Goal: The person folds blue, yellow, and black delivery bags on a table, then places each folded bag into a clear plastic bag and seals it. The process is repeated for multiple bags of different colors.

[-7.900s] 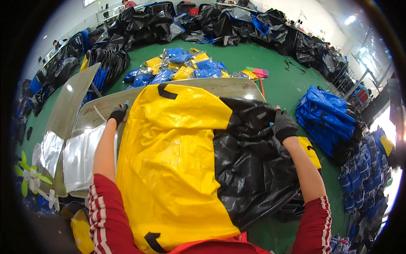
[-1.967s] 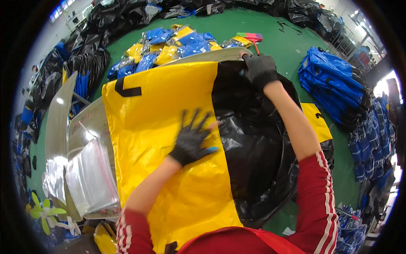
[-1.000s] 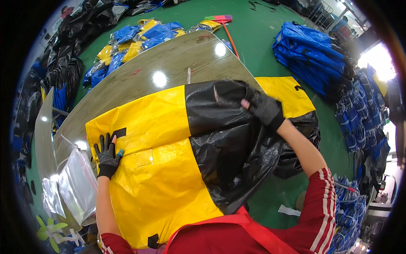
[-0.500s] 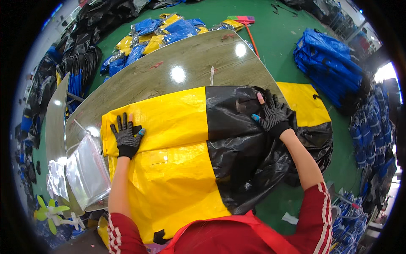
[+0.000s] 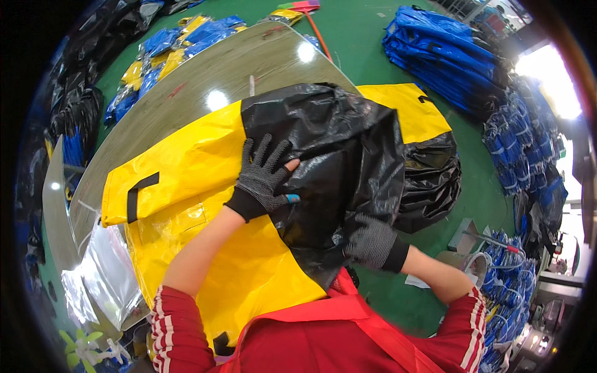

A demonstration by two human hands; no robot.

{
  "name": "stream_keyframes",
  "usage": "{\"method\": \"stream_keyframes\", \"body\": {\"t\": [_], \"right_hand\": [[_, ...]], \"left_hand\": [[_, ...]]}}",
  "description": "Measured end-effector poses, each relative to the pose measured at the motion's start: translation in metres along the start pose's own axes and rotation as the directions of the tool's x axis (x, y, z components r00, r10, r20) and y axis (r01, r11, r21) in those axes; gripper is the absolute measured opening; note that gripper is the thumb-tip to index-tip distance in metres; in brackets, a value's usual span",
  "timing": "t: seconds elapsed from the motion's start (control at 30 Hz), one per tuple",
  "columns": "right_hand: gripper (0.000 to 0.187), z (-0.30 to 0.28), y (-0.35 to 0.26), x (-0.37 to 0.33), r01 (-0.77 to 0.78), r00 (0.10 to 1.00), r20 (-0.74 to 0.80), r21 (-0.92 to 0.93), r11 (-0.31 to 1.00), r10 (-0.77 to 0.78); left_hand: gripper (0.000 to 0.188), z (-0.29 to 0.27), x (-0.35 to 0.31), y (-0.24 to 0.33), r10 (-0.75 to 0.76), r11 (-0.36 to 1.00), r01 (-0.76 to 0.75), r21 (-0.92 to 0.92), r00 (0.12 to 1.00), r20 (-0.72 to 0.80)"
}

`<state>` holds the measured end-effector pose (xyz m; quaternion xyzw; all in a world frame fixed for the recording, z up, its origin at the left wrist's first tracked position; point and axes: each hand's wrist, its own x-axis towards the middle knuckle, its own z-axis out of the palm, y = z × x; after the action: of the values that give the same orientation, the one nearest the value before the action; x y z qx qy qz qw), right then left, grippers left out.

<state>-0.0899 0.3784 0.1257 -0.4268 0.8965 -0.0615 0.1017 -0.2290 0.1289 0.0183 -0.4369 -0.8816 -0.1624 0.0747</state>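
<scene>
A large yellow and black tarpaulin piece point(image 5: 323, 149) lies over the table, its black part creased and its yellow part folded over lengthwise. On the yellow flap a black strap point(image 5: 144, 186) forms an angled loop. My left hand point(image 5: 264, 177) rests flat at the seam between the two colours, fingers spread, in a dark knitted glove with bare or blue-covered fingertips. At the near right edge of the black part is my right hand point(image 5: 373, 244), gloved alike; its fingers are smeared by motion and partly lost against the black material.
The wood-patterned table point(image 5: 186, 87) shows beyond the tarpaulin. Clear plastic bags point(image 5: 109, 273) lie at its left end. Another yellow and black piece point(image 5: 410, 115) hangs at the right. Blue bundles point(image 5: 435, 59), wrapped packs point(image 5: 199, 34) and a red-handled broom point(image 5: 318, 37) are on the green floor.
My left hand has moved right from the yellow end to the seam. My right hand has come down from the far edge to the near edge. The yellow far side is now folded over, showing a strap.
</scene>
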Motion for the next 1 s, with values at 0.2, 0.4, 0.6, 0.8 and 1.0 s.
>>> {"method": "stream_keyframes", "body": {"t": [0.2,0.4,0.6,0.8,1.0], "right_hand": [[0.016,-0.058,0.076,0.049,-0.197,0.926,-0.317,0.055,0.979,0.204],[0.027,-0.013,0.151,0.152,-0.384,0.921,-0.115,-0.093,0.919,0.373],[0.031,0.019,0.179,0.158,-0.395,0.913,-0.079,0.082,0.915,0.401],[0.033,0.01,0.171,0.166,-0.49,0.871,0.006,-0.042,0.871,0.491],[0.04,0.012,0.176,0.16,-0.469,0.883,0.008,0.067,0.88,0.47]], "left_hand": [[0.07,0.016,0.029,-0.035,0.0,0.987,-0.007,0.161,0.999,0.044],[0.055,0.012,-0.041,-0.042,-0.254,0.817,0.372,-0.441,0.918,0.305],[0.043,-0.175,-0.229,-0.04,-0.438,0.893,0.45,0.009,0.865,0.245],[0.046,-0.163,-0.332,0.061,-0.715,0.689,0.681,-0.248,0.695,-0.078],[0.031,-0.095,-0.413,0.039,-0.97,0.186,0.416,-0.89,0.222,-0.099]]}}
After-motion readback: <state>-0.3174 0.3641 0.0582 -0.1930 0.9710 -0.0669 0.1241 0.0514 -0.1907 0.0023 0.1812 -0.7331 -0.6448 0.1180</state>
